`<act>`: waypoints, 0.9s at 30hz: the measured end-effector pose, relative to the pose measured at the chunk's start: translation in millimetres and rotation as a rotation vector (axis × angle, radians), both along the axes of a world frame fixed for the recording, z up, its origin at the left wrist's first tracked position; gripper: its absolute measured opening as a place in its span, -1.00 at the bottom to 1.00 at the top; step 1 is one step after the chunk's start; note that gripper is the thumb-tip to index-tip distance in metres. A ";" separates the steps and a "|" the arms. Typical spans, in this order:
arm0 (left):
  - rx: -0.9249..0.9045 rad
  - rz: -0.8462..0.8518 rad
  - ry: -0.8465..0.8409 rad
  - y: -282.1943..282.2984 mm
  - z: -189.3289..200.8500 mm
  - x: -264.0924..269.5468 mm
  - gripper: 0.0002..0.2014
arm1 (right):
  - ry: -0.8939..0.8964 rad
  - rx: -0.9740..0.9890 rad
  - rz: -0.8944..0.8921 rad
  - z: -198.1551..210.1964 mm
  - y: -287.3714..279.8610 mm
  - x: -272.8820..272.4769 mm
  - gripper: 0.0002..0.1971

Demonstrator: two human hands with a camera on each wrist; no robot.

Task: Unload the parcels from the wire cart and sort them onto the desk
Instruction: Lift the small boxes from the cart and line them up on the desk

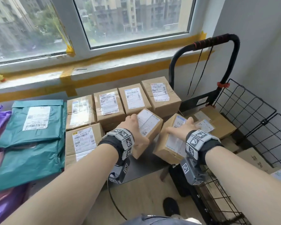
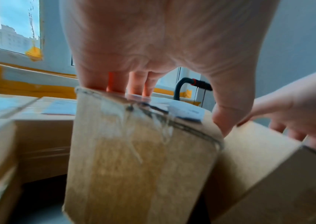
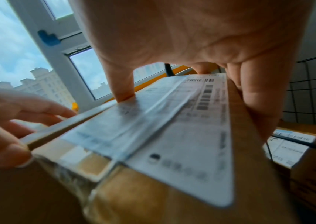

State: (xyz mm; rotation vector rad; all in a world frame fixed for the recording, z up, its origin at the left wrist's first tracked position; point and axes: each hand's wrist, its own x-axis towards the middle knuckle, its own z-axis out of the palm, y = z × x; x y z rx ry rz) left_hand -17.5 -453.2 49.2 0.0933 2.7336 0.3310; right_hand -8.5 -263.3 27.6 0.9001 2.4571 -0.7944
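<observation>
The left hand [image 1: 134, 129] spans a small cardboard box [image 1: 148, 127] from above, fingers on one long side and thumb on the other, gripping it across its width. The right hand [image 1: 183, 129] does the same with a second box [image 1: 170, 143], thumb pressed on the label and fingers curled over the far edge. Both boxes are held tilted, side by side in the air, above the gap between the desk's right edge and the wire cart [image 1: 250, 111], which stands at three o'clock from the hands.

Each box looks stiff and light enough for one hand (a judgement from the easy top grip). The tape and glossy labels may be slick, so bare cardboard on the long sides seems the safer hold. They are plain brown cartons, sealed with clear tape, each with a white barcode label on top.

At eleven to twelve o'clock, sorted boxes [image 1: 107, 103] stand in rows on the desk under the window. At nine o'clock lie teal mailer bags [image 1: 31, 127], with purple ones at the far left edge. More parcels [image 1: 217, 124] remain in the cart.
</observation>
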 end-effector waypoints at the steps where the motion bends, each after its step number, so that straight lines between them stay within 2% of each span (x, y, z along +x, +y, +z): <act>1: -0.010 0.007 0.001 -5.7 -2.4 1.1 -0.15 | -0.004 0.004 0.023 -1.3 -6.2 -0.1 0.04; 8: -0.044 0.034 -0.022 -25.5 -22.5 -1.3 -0.14 | -0.091 -0.059 0.108 -23.4 -36.3 -6.6 -0.03; 14: -0.063 0.010 -0.040 -37.9 -28.4 -10.2 -0.27 | -0.128 -0.267 0.155 -53.8 -42.0 -29.1 -0.05; 18: -0.092 -0.004 -0.056 -45.5 -22.6 -16.5 -0.54 | -0.179 -0.434 0.138 -32.4 -53.6 -26.4 -0.46; 19: -0.097 0.011 -0.073 -46.7 -21.2 -16.7 -0.58 | -0.201 -0.411 0.172 -30.0 -54.7 -25.4 -0.45; 21: -0.099 0.032 -0.092 -47.1 -18.4 -14.6 -0.58 | -0.170 -0.271 0.312 -30.1 -53.8 -29.2 -0.22; 23: -0.093 0.057 -0.091 -48.1 -15.6 -9.8 -0.47 | -0.091 -0.150 0.510 -29.0 -52.7 -38.8 0.01; 25: -0.125 0.100 -0.095 -52.1 -15.6 -4.6 -0.31 | -0.013 -0.197 0.644 -25.4 -53.9 -47.9 0.10; 27: -0.177 0.130 -0.082 -57.5 -18.0 0.8 -0.28 | 0.041 -0.285 0.728 -22.7 -58.7 -52.4 0.06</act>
